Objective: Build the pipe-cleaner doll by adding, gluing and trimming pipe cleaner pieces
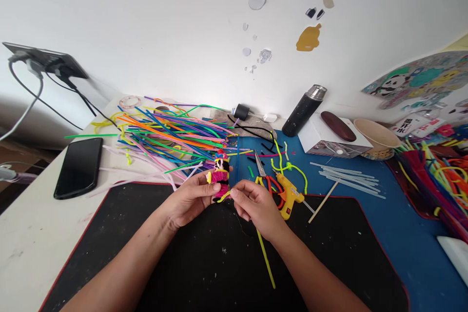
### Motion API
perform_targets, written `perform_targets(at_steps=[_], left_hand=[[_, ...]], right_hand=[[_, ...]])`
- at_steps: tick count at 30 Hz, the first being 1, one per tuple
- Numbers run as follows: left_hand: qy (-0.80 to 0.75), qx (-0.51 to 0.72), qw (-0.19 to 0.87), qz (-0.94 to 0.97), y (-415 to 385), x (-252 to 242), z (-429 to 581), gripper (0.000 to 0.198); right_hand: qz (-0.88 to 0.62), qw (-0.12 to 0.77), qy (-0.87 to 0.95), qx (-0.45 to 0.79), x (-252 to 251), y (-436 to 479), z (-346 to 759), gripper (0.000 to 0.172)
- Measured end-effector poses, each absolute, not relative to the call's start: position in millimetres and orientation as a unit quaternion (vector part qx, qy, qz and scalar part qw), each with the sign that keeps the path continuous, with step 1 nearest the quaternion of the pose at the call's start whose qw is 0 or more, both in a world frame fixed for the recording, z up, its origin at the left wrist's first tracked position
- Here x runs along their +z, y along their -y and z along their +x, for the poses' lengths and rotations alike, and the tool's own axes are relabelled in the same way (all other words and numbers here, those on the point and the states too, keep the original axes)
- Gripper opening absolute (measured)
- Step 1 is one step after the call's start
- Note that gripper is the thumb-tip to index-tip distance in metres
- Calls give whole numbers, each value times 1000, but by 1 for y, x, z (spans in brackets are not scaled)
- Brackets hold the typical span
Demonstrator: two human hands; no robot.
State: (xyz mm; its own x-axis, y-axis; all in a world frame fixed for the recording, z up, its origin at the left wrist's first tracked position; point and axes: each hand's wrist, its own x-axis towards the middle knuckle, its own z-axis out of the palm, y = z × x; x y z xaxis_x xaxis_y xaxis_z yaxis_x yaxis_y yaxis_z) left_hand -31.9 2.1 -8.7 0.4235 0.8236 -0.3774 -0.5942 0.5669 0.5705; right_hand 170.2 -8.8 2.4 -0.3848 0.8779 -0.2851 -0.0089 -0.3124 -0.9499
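My left hand (pixel 193 196) is closed around a small pipe-cleaner doll (pixel 219 178) with a magenta body, a black-and-white face and a blue-and-red top. The thumb presses on the doll's front. At the doll's lower edge, my right hand (pixel 256 205) pinches a yellow pipe cleaner (pixel 266 258). One short stretch of it runs from the doll to my fingertips, and a long tail hangs below that hand over the black mat. Just right of my right hand lie red-handled pliers (pixel 260 165) and a yellow glue gun (pixel 290 197).
A black mat (pixel 197 263) covers the desk in front of me. Behind my hands spreads a heap of coloured pipe cleaners (pixel 175 131). A phone (pixel 79 168) lies left; a black thermos (pixel 304 109), tissue box (pixel 329 139), glue sticks (pixel 351 179) and wooden stick (pixel 323 202) are right.
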Motion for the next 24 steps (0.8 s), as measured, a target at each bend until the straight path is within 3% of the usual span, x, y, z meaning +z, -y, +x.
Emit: perform_targets(at_steps=[24], left_hand=[[-262,450,824,224,-1,-13,-31,54]], right_hand=[[-406,314,384,768,-6,14,164,45]])
